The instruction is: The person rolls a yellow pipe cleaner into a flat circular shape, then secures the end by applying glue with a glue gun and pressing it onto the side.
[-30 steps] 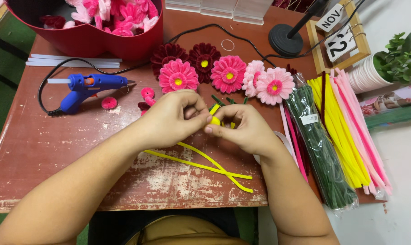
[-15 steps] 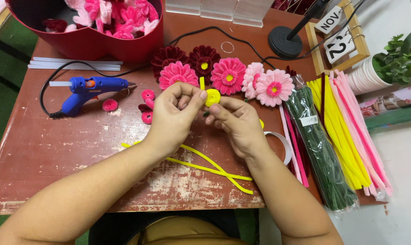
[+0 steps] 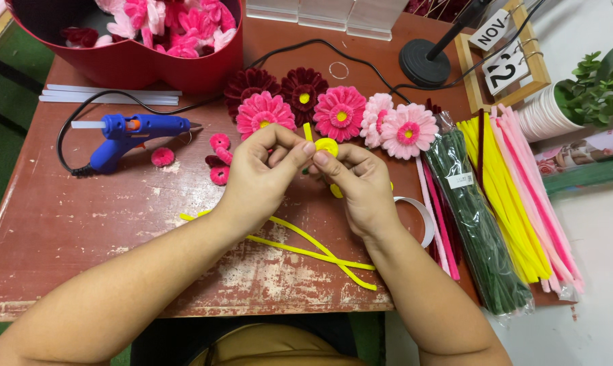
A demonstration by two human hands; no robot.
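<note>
My left hand point(image 3: 262, 177) and my right hand point(image 3: 358, 184) meet over the middle of the worn red table point(image 3: 83, 230). Together they pinch a small yellow pipe-cleaner coil point(image 3: 326, 146), whose loose end sticks up between the fingertips. Just behind the hands lies a row of finished pipe-cleaner flowers point(image 3: 340, 112) in pink, dark red and pale pink with yellow centres. Loose yellow pipe cleaners point(image 3: 306, 249) lie on the table under my wrists. Small pink coils point(image 3: 220, 157) sit left of my left hand.
A blue glue gun point(image 3: 127, 132) with black cord lies at the left, glue sticks point(image 3: 110, 95) behind it. A red heart-shaped box point(image 3: 137, 64) of pink flowers stands at the back. Bundles of green point(image 3: 479, 224), yellow and pink pipe cleaners point(image 3: 523, 196) lie right, near a potted plant point(image 3: 594, 91), block calendar point(image 3: 506, 57).
Both hands have lifted off the table and moved away from me toward the flowers, carrying the yellow coil, which now shows clearly between the fingertips.
</note>
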